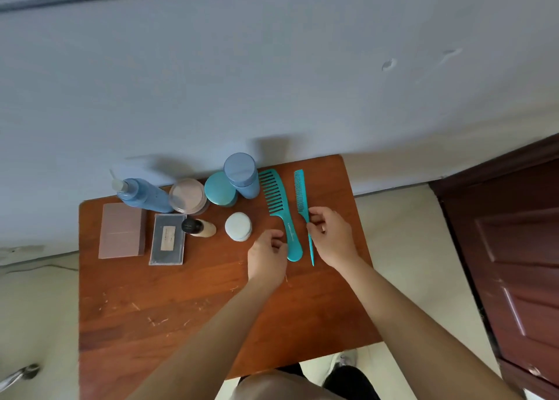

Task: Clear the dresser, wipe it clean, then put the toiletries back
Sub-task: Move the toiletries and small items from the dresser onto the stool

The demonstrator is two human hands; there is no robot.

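Tail comb (303,200): lay on desk (181,309) just right of wide comb (279,209), parallel, tail toward person. Right hand (332,236) fingers (320,213) pinched its stem. Left hand (267,254), loosely curled left of wide comb, seemingly held nothing.

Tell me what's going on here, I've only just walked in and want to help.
A person stands at the wooden dresser, both hands at two teal combs. The right hand pinches the thin tail comb at its handle. The left hand is curled beside the wide-tooth comb's handle, grip unclear. Bottles, jars and boxes sit further left.
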